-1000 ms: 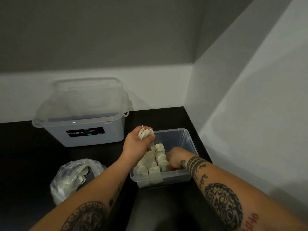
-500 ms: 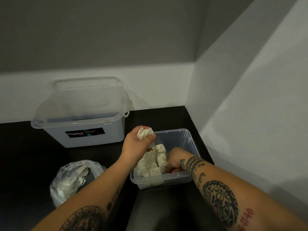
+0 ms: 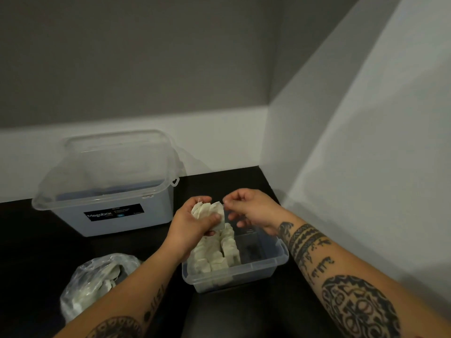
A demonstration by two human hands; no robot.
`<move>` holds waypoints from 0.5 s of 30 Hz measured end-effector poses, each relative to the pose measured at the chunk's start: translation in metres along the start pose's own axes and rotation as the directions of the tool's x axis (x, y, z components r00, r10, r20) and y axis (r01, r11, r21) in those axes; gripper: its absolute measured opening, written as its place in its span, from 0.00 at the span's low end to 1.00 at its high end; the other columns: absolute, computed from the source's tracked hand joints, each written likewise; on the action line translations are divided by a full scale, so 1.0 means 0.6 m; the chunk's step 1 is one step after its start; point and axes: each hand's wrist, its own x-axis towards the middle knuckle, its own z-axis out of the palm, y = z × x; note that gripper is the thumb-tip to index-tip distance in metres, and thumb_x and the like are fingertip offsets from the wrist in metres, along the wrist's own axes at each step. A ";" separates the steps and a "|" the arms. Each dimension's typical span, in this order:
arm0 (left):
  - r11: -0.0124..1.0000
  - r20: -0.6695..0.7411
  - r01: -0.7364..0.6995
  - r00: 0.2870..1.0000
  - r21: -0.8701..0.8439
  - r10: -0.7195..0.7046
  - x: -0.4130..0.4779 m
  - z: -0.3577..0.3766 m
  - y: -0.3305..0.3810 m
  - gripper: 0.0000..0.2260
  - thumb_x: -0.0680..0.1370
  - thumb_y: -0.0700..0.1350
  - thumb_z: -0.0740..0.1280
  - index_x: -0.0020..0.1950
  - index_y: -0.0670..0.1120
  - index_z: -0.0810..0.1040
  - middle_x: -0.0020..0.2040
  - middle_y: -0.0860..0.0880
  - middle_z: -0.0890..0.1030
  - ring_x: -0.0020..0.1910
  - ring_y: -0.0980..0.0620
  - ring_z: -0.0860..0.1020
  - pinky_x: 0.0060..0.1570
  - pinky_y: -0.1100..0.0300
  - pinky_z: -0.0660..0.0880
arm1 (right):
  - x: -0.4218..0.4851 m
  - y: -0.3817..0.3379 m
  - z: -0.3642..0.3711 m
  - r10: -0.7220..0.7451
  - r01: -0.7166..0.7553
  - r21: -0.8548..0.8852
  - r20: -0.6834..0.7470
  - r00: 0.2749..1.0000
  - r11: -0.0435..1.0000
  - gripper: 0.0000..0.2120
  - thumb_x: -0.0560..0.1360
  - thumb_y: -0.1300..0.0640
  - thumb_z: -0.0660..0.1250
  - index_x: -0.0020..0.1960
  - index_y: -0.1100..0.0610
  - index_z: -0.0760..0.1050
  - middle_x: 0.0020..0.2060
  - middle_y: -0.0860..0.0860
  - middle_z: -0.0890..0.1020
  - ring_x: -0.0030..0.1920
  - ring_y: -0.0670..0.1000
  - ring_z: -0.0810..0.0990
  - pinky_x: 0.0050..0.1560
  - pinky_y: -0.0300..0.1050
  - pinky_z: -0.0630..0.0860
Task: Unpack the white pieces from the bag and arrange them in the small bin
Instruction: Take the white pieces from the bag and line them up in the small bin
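So the left hand (image 3: 190,228) sits mid-frame, just above the small bin (image 3: 262,267), fingers curled tight around a bunch of white pieces (image 3: 207,211). The right hand (image 3: 251,208) is right beside it, thumb and forefinger pinching the top right corner of that same bunch, other fingers loosely curled. The bin sits lower center on the black counter (image 3: 36,240) and already has two neat rows of pieces (image 3: 219,252) packed along its left half. The crinkly plastic bag (image 3: 97,281) with more pieces inside is at the lower left, and a big clear tub (image 3: 107,191) sits upper left against the wall.
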 end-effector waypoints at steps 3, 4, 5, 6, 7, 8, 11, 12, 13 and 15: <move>1.000 0.029 -0.016 0.999 0.014 0.016 -0.003 0.000 -0.003 0.21 0.72 0.39 0.79 0.62 0.53 0.79 0.56 0.46 0.83 0.51 0.47 0.85 0.43 0.53 0.83 | -0.003 0.000 0.015 -0.055 0.060 -0.125 0.037 0.998 0.990 0.08 0.78 0.51 0.72 0.57 0.50 0.81 0.51 0.50 0.85 0.51 0.48 0.84 0.45 0.42 0.83; 1.000 0.030 -0.021 0.999 0.021 0.020 -0.004 0.000 -0.004 0.21 0.72 0.39 0.79 0.62 0.53 0.79 0.55 0.46 0.84 0.51 0.47 0.86 0.43 0.53 0.83 | -0.001 0.004 0.020 -0.059 0.064 -0.156 0.039 0.998 0.986 0.07 0.78 0.51 0.72 0.55 0.50 0.81 0.50 0.50 0.86 0.52 0.49 0.85 0.48 0.45 0.84; 0.999 0.026 -0.024 0.999 0.029 0.023 -0.005 0.001 -0.003 0.21 0.72 0.39 0.79 0.61 0.53 0.79 0.55 0.46 0.84 0.51 0.47 0.86 0.43 0.54 0.83 | 0.001 0.008 0.024 -0.063 0.067 -0.162 0.030 0.998 0.985 0.06 0.78 0.51 0.71 0.54 0.50 0.81 0.50 0.50 0.86 0.52 0.50 0.85 0.50 0.49 0.85; 0.999 0.020 -0.028 0.999 0.036 0.027 -0.005 0.002 -0.004 0.20 0.72 0.40 0.79 0.61 0.53 0.79 0.55 0.47 0.84 0.51 0.48 0.85 0.43 0.54 0.83 | 0.004 0.013 0.026 -0.066 0.068 -0.162 0.013 0.998 0.985 0.05 0.79 0.51 0.71 0.53 0.50 0.81 0.49 0.51 0.86 0.51 0.51 0.85 0.51 0.51 0.85; 0.999 0.011 -0.036 0.999 0.039 0.035 -0.006 0.002 -0.004 0.20 0.73 0.41 0.79 0.61 0.53 0.79 0.54 0.47 0.84 0.51 0.48 0.85 0.43 0.54 0.84 | 0.005 0.016 0.026 -0.074 0.071 -0.163 -0.009 0.997 0.984 0.05 0.79 0.51 0.71 0.53 0.50 0.81 0.49 0.51 0.86 0.51 0.51 0.85 0.50 0.50 0.85; 0.998 -0.003 -0.044 0.999 0.041 0.044 -0.006 0.003 -0.004 0.19 0.73 0.41 0.78 0.61 0.53 0.79 0.54 0.47 0.84 0.50 0.48 0.85 0.43 0.54 0.84 | 0.007 0.019 0.024 -0.081 0.074 -0.173 -0.030 0.996 0.982 0.05 0.79 0.51 0.70 0.52 0.50 0.81 0.48 0.51 0.86 0.49 0.50 0.85 0.47 0.47 0.85; 0.998 -0.051 -0.053 0.997 0.037 0.055 -0.008 0.003 -0.005 0.18 0.76 0.43 0.77 0.62 0.55 0.78 0.52 0.46 0.83 0.49 0.47 0.86 0.43 0.54 0.84 | 0.008 0.029 0.010 -0.066 0.054 -0.229 -0.046 0.997 0.972 0.04 0.79 0.51 0.71 0.52 0.50 0.82 0.45 0.51 0.86 0.43 0.47 0.84 0.42 0.40 0.82; 0.998 -0.061 -0.052 0.997 0.034 0.054 -0.008 0.003 -0.005 0.18 0.76 0.43 0.76 0.62 0.55 0.77 0.52 0.46 0.83 0.48 0.47 0.86 0.43 0.53 0.84 | 0.007 0.034 0.006 -0.042 0.032 -0.260 -0.032 0.999 0.965 0.05 0.79 0.51 0.71 0.52 0.50 0.82 0.44 0.51 0.86 0.42 0.47 0.84 0.43 0.41 0.82; 0.998 -0.068 -0.051 0.996 0.033 0.053 -0.009 0.003 -0.005 0.18 0.76 0.43 0.76 0.63 0.56 0.77 0.51 0.45 0.84 0.47 0.49 0.86 0.44 0.52 0.84 | 0.006 0.039 0.003 -0.009 0.004 -0.296 -0.015 1.000 0.955 0.05 0.79 0.52 0.71 0.53 0.51 0.81 0.44 0.52 0.86 0.41 0.47 0.83 0.44 0.42 0.84; 0.998 -0.082 -0.051 0.995 0.035 0.053 -0.009 0.004 -0.005 0.18 0.77 0.43 0.75 0.63 0.57 0.77 0.51 0.46 0.84 0.45 0.50 0.86 0.44 0.52 0.85 | 0.007 0.050 0.003 0.075 -0.062 -0.396 0.018 0.997 0.916 0.06 0.79 0.52 0.70 0.54 0.52 0.81 0.44 0.53 0.86 0.41 0.49 0.84 0.50 0.47 0.85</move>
